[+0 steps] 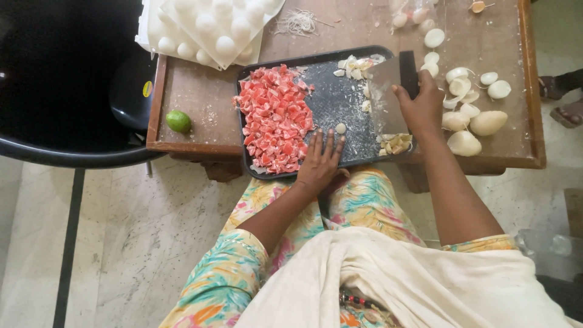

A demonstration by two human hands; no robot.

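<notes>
A black chopping tray (pixel 331 100) lies on a low wooden table (pixel 364 30). A heap of chopped red pieces (pixel 274 118) covers its left half. My left hand (pixel 320 161) rests flat on the tray's near edge, fingers spread, just below a small white piece (pixel 340 128). My right hand (pixel 422 106) grips the dark handle of a broad cleaver (pixel 388 91), its blade standing on the tray's right side. Chopped pale bits (pixel 358 67) lie at the tray's far edge and more chopped pale bits (pixel 396 143) sit at its near right corner.
Peeled pale cloves and skins (pixel 467 115) lie on the table right of the tray. A green lime (pixel 178 121) sits near the table's left edge. A white tray of eggs (pixel 209 27) stands at the back left. A black chair (pixel 67 91) is on the left.
</notes>
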